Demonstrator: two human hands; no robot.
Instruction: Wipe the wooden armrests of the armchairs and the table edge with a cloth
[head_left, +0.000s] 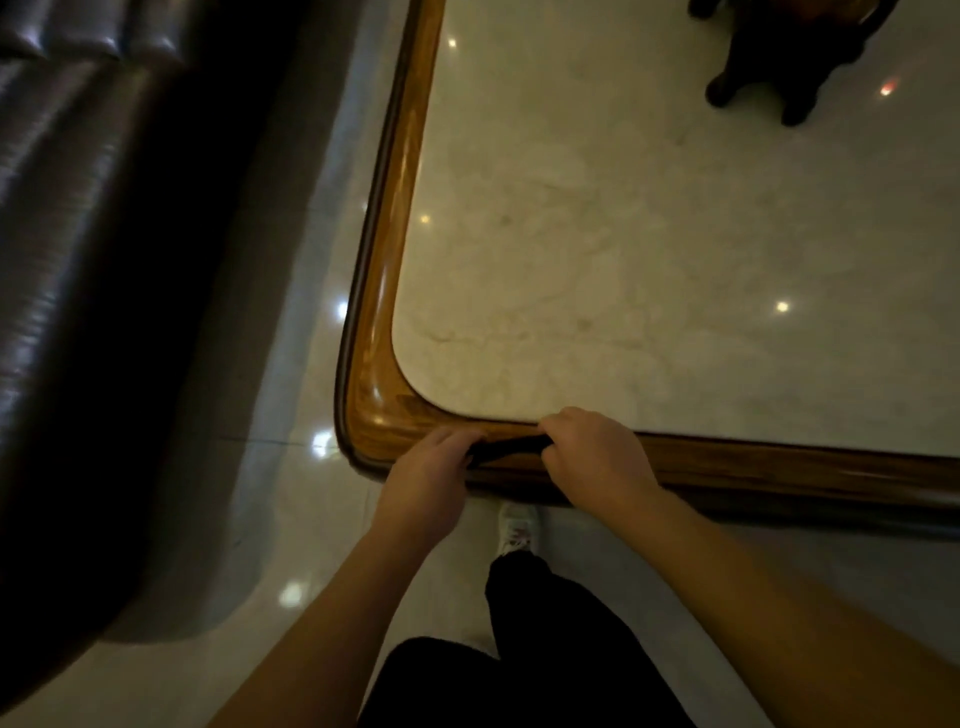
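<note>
Polished pale floor (291, 519) across the lower left and centre of the frame, spotted with lamp glare. Dark padded armchair (78, 260) filling the left side, no wooden armrest in view. Marble-topped table (649, 260) taking up the right and upper right, framed by a rounded wooden table edge (387, 234) running down the middle of the frame, curving at the corner and continuing along the lower right. Dark carved object (789, 57) standing on the marble at the upper right, too dim to identify.

Left hand (426, 488) and right hand (597, 457) close together at lower centre, just right of the corner, each curled around one end of a dark cloth (509, 448) stretched tight between them and laid on the wooden rim. Fingers closed on the fabric, knuckles up. White shoe (517, 527) and dark trouser leg (550, 623) below.

Judged as the table-edge stage, armchairs possibly still to do. For a good pass: keep the cloth taut and pressed down over the rounded profile, slide along the rim rather than across it, wrap over the outer lip too, slow down round the corner so the curve gets full contact, avoid dragging onto the marble.
</note>
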